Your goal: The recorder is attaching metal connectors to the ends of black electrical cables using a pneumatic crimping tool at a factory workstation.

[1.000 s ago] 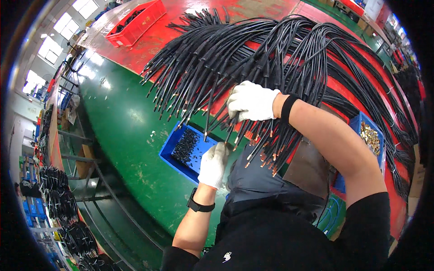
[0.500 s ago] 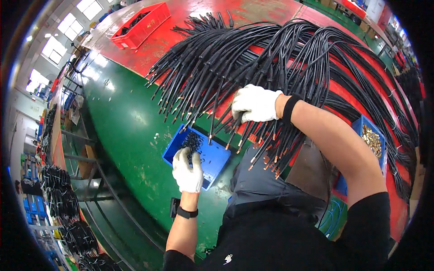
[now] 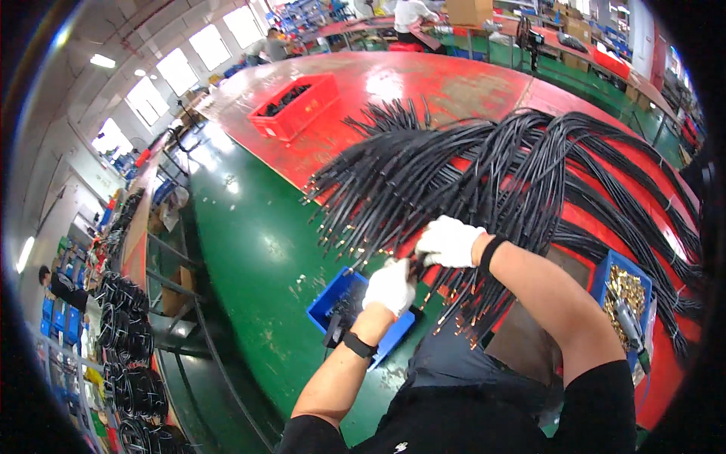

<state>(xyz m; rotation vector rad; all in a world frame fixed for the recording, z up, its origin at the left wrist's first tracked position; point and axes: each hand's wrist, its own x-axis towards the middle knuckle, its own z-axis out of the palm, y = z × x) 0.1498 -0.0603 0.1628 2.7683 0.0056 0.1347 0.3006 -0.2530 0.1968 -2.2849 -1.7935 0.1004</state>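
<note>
Rising from the blue bin [image 3: 333,299], the left hand [image 3: 390,286] now meets the right hand [image 3: 449,240] at the near edge of the cable bundle [image 3: 484,166]. Half a second ago the left hand lay flat in the bin among the small dark parts; it now sits above the bin's right part, gloved fingers curled inward toward the right hand. Judged from this shift, a part has probably been picked from the bin and brought to a cable end for fitting, though no part is visible between the fingers.

Grip, left hand: fingers closed into a loose fist; what they hold, if anything, cannot be told.

Grip, right hand: closed around one or more black cables at the edge of the bundle, knuckles up, holding the cable end toward the left hand. It has kept this position over the last second.

The bundle fans across the red table [image 3: 423,76], its metal-tipped ends hanging over the near edge beside the bin. A second blue bin [image 3: 605,266] of brass-coloured fittings stands to the right, well apart from both hands.
</note>
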